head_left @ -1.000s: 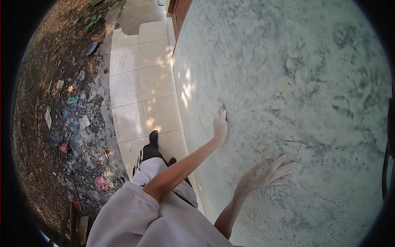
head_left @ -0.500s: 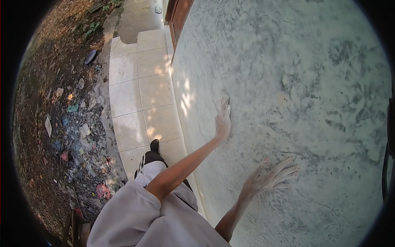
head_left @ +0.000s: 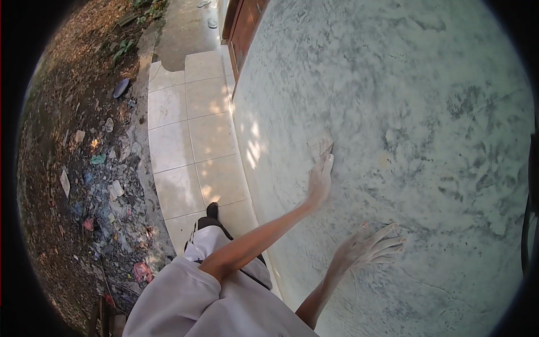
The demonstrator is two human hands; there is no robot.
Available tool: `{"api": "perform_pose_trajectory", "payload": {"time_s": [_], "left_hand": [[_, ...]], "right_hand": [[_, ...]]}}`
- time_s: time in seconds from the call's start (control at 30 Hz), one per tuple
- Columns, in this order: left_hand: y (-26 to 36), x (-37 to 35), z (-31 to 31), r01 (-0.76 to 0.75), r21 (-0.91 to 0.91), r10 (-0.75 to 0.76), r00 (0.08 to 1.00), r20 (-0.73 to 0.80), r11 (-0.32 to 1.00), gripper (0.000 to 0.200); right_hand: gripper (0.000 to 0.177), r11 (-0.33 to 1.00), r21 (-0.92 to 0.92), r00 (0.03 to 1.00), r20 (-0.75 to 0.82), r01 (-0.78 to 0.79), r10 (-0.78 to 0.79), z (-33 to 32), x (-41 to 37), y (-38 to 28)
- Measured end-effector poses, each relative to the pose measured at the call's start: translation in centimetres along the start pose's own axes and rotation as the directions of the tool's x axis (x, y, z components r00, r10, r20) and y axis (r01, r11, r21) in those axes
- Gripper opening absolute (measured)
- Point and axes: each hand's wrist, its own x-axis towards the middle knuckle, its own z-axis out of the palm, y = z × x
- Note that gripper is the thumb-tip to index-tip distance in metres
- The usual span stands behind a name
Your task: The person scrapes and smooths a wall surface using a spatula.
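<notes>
My left hand, coated in pale dust, presses a small thin sheet that looks like sandpaper against the wall. The sheet's dark edge shows beside the fingertips; the rest is mostly under the fingers. Lower and to the right, my right hand is also dusty white. It lies against the wall with its fingers spread and nothing in them. The wall surface is pale green-white with grey smudged patches and fine cracks.
A tiled walkway runs along the wall's foot, with my dark-shod foot on it. Left of it, bare ground holds scattered litter. A brown wooden door or frame and sandals are farther along.
My left hand has slid with the sheet across the wall, to the right and slightly up it. My right hand stays in nearly the same place. The view has tilted a little.
</notes>
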Motion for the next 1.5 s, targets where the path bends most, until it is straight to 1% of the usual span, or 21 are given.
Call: {"api": "perform_pose_trajectory", "payload": {"time_s": [0.1, 0.17, 0.37, 0.43, 0.47, 0.53, 0.57, 0.67, 0.73, 0.77, 0.83, 0.87, 0.97, 1.03, 1.1, 1.2, 1.27, 1.33, 1.37, 1.43, 1.5], "left_hand": [[2.7, 4.8, 0.5, 0.05, 0.058, -0.053, 0.998, 0.045, 0.997, 0.052], [4.4, 10.5, -1.2, 0.083, 0.029, -0.087, 0.984, 0.157, 0.996, 0.052], [-3.2, 7.1, -3.9, -0.065, 0.204, 0.052, 0.996, 0.07, 0.977, 0.049], [-1.4, 6.4, -3.5, 0.145, 0.095, -0.148, 0.989, 0.025, 0.985, 0.049], [0.2, 6.7, -3.1, 0.152, 0.094, -0.155, 0.988, 0.026, 0.984, 0.049], [8.6, 8.6, -2.0, 0.195, 0.063, -0.205, 0.928, 0.312, 0.979, 0.047], [8.4, 8.6, -1.7, 0.196, 0.063, -0.206, 0.927, 0.315, 0.979, 0.047], [6.9, 8.0, -0.7, -0.146, 0.029, 0.135, 0.962, 0.237, 0.989, 0.043], [5.3, 8.3, 0.1, -0.384, 0.015, 0.374, 0.908, 0.19, 0.923, 0.041], [3.6, 8.6, -0.6, -0.386, 0.007, 0.377, 0.905, 0.195, 0.922, 0.041], [-2.8, 10.0, -4.5, 0.035, 0.111, -0.046, 0.994, 0.096, 0.993, 0.043], [-4.8, 10.4, -5.5, 0.252, 0.146, -0.258, 0.966, 0.026, 0.957, 0.044], [-6.6, 11.6, -5.2, 0.231, 0.181, -0.231, 0.973, -0.025, 0.956, 0.047], [0.5, 10.0, -1.5, 0.087, 0.14, -0.084, 0.996, -0.029, 0.986, 0.045], [6.1, 8.6, 1.4, -0.302, 0.068, 0.295, 0.951, 0.092, 0.951, 0.043], [6.9, 8.1, 1.6, -0.434, 0.083, 0.407, 0.884, 0.231, 0.897, 0.042], [1.0, 9.6, -0.2, -0.399, 0.135, 0.386, 0.915, 0.115, 0.907, 0.04], [-1.5, 10.1, -2.6, -0.107, 0.183, 0.114, 0.993, -0.025, 0.977, 0.045], [-2.3, 10.7, -3.4, -0.112, 0.183, 0.119, 0.993, -0.025, 0.977, 0.045], [-1.1, 11.4, -4.1, 0.206, 0.233, -0.208, 0.978, -0.018, 0.95, 0.047], [3.0, 9.2, -0.7, 0.081, 0.163, -0.079, 0.997, -0.017, 0.983, 0.044]], "right_hand": [[0.065, 0.998, -0.062, 0.999, -0.016, -0.03, 0.029, 0.8, 0.0, -0.2], [0.066, 0.996, -0.079, 1.0, -0.006, -0.027, 0.026, 0.9, 0.0, 0.1], [0.068, 0.996, -0.079, 0.997, -0.06, -0.043, 0.039, 1.6, 0.1, -0.6], [0.068, 0.994, -0.109, 0.996, -0.086, -0.027, 0.018, 2.0, 0.1, -0.5], [0.068, 0.994, -0.108, 0.995, -0.098, -0.016, 0.006, 2.0, 0.2, -0.5], [0.068, 0.994, -0.107, 0.994, -0.111, -0.01, -0.002, 2.3, 0.1, -0.4], [0.069, 0.993, -0.114, 0.995, -0.104, -0.019, 0.007, 2.4, -0.1, -0.3], [0.07, 0.991, -0.132, 0.993, -0.115, -0.029, 0.014, 2.8, -0.1, -0.4], [0.071, 0.989, -0.137, 0.989, -0.146, -0.051, 0.031, 3.0, 0.2, -1.0], [0.071, 0.993, -0.104, 0.99, -0.136, -0.056, 0.042, 2.7, 0.2, -1.2], [0.071, 0.996, -0.07, 0.99, -0.13, -0.056, 0.047, 2.6, 0.2, -1.1], [0.07, 0.995, -0.09, 0.99, -0.139, -0.042, 0.029, 2.7, 0.1, -0.9], [0.07, 0.996, -0.087, 0.987, -0.159, -0.008, -0.006, 3.0, 0.4, -0.8], [0.069, 0.997, -0.081, 0.989, -0.147, 0.009, -0.02, 2.6, 0.1, -0.9], [0.068, 0.995, -0.096, 0.984, -0.176, -0.024, 0.007, 2.4, 0.3, -1.3], [0.068, 0.995, -0.099, 0.982, -0.185, 0.008, -0.026, 2.4, 1.0, -1.4], [0.065, 0.999, -0.045, 0.99, -0.139, 0.023, -0.03, 2.4, 1.5, -1.5], [0.062, 0.999, 0.005, 0.996, -0.081, 0.039, -0.039, 2.0, 1.7, -1.6], [0.063, 0.999, 0.017, 0.994, -0.099, 0.039, -0.037, 1.9, 2.2, -2.1], [0.065, 0.998, 0.029, 0.992, -0.117, 0.047, -0.044, 1.5, 2.9, -2.8], [0.064, 0.995, 0.08, 0.988, -0.145, 0.058, -0.046, 1.2, 3.4, -3.6]]}}
